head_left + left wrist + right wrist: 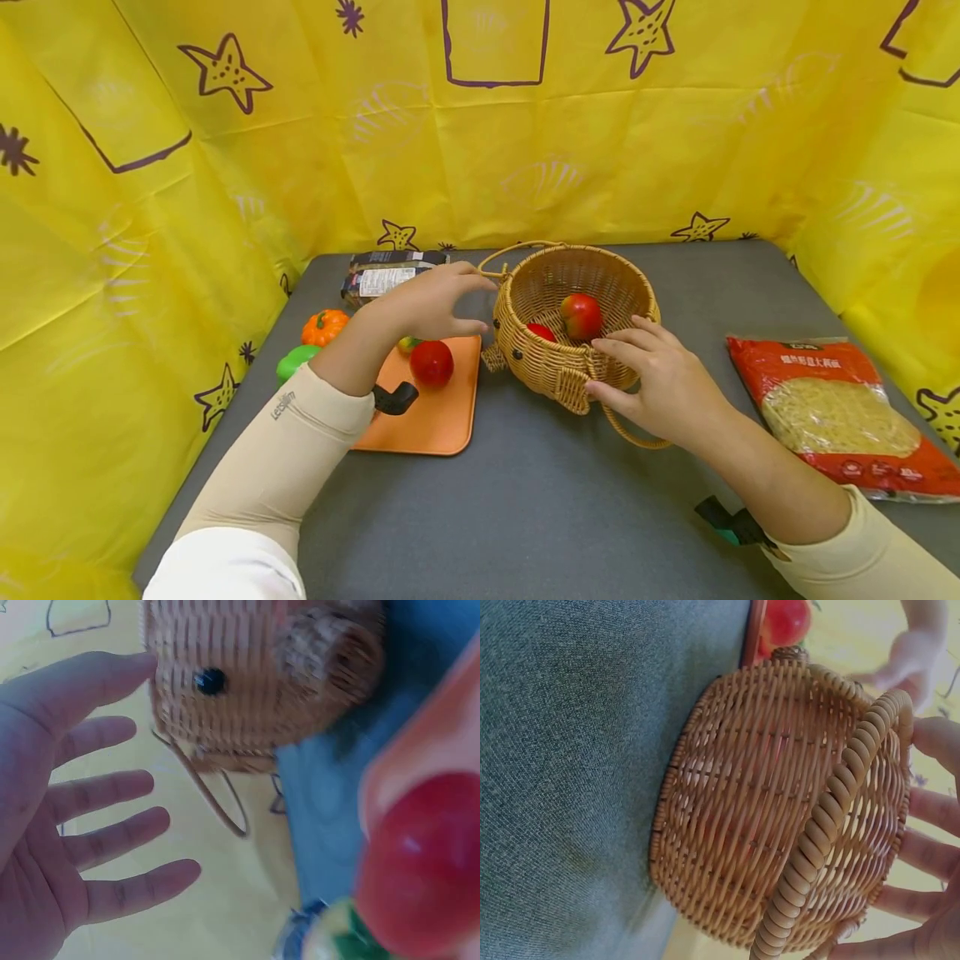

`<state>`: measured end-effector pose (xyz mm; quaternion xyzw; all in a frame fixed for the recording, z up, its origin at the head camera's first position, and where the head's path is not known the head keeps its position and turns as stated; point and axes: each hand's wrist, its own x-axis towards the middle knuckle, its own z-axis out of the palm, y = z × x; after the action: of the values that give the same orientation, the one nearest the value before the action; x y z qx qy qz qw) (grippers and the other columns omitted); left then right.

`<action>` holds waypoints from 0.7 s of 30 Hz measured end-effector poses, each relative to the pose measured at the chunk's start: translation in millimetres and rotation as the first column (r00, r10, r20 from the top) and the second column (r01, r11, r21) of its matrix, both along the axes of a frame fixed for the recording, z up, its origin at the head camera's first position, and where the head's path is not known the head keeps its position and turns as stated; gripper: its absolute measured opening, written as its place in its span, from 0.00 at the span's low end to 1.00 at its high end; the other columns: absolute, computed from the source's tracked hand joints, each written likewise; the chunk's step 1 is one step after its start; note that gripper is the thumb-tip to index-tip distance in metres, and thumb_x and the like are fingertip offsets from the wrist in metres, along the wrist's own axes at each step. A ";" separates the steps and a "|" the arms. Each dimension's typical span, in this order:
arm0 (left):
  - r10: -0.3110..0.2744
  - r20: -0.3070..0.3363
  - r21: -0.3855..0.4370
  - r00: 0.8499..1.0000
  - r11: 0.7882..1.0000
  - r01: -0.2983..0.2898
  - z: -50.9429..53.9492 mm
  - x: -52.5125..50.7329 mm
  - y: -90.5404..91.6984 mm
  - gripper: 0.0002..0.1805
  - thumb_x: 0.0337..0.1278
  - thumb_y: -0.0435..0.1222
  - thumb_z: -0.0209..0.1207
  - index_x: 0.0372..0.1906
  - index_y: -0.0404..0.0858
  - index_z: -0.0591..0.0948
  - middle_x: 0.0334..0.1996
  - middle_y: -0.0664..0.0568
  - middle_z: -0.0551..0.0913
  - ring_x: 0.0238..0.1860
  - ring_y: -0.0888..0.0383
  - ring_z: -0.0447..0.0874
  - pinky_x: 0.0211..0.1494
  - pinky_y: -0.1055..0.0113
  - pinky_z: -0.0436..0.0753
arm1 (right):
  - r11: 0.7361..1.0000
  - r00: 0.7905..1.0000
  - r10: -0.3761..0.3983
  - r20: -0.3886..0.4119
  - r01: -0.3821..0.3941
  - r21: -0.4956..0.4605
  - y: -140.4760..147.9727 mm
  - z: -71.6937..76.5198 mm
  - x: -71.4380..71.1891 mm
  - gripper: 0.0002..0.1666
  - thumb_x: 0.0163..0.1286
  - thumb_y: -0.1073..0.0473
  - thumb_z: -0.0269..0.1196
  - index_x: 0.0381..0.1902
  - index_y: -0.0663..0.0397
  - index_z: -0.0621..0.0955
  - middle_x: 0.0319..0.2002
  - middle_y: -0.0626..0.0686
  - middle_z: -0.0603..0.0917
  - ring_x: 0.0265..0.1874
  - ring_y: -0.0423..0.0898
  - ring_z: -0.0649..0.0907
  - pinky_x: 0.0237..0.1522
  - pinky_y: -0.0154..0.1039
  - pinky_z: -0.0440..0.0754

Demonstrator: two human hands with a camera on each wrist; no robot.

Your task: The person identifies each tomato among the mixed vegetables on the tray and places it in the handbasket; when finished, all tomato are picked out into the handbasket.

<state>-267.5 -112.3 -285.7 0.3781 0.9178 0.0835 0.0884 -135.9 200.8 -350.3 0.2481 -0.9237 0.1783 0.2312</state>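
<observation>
A round wicker basket [536, 371] with an animal face, black bead eyes and a snout stands at mid-table. Inside lie a red-yellow apple [582, 317] and a second red item [541, 332], partly hidden by the rim. My left hand [438, 302] is held beside the basket's left side, fingers spread and nothing in them; the left wrist view shows a gap between most fingers and the wicker. At the right, my right hand [660, 375] has its fingertips at the rim, loosely extended. Whether they touch it I cannot tell. One rope-like handle [802, 862] hangs down on that side.
Left of the basket, an orange tray [431, 429] bears a red round fruit [431, 364] and a partly hidden yellow-green one. Beyond my left forearm are a small orange pumpkin [325, 327], a green item [296, 362] and a dark package [382, 279]. A red pasta bag [840, 408] lies right.
</observation>
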 end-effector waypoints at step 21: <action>0.071 0.073 -0.088 0.995 0.994 -0.065 -59.4 15.8 -48.7 0.25 0.57 0.44 0.70 0.60 0.42 0.84 0.53 0.45 0.79 0.55 0.45 0.76 0.54 0.55 0.85 | 1.000 1.000 0.001 0.002 -0.001 0.001 -0.1 0.1 -0.1 0.30 0.54 0.46 0.78 0.53 0.53 0.88 0.50 0.58 0.88 0.63 0.69 0.77 0.62 0.68 0.75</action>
<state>-251.7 -161.0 -345.1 0.3391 0.9288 0.0613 0.1364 -136.0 200.7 -350.3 0.2484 -0.9240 0.1780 0.2299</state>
